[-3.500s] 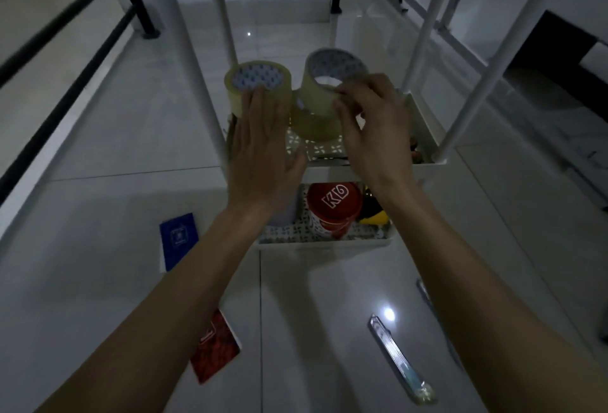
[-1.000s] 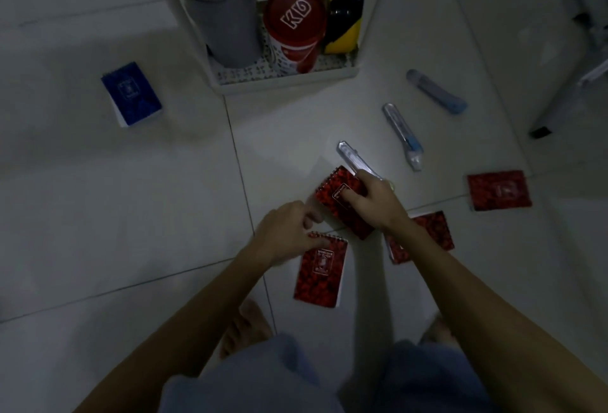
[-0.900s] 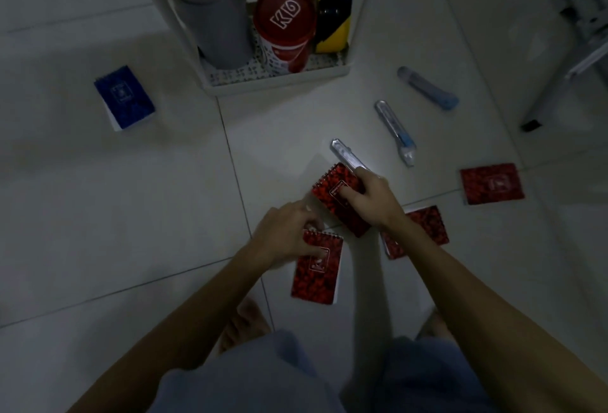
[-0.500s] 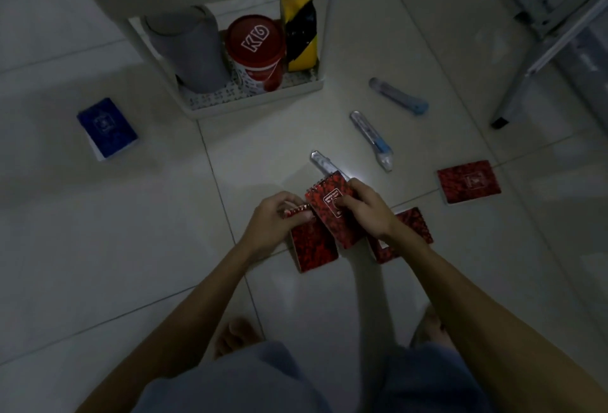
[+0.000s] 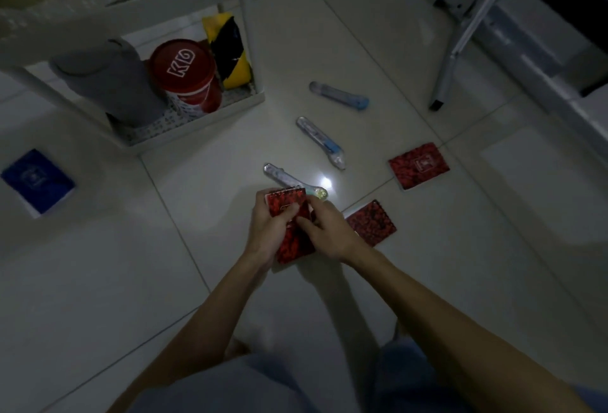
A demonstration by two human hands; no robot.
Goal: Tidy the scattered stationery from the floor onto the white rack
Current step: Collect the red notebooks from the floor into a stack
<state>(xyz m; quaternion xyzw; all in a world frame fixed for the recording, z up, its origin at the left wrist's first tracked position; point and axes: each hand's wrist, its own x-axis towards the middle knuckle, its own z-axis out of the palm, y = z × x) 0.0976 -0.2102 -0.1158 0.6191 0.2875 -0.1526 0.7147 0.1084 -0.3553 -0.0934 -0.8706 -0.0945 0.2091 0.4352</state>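
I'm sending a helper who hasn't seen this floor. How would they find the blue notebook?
Start at the white rack and look at the tiles on its left. The blue notebook lies there alone, apart from the rest. It is the only blue one; the other notebooks are red.

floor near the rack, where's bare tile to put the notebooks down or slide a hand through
Bare tile lies between the blue notebook and the hands, below the white rack. Crowded to the right: three cutters and two red notebooks lie close together, with narrow gaps.

"KIO" on red tub lid (image 5: 180, 64)
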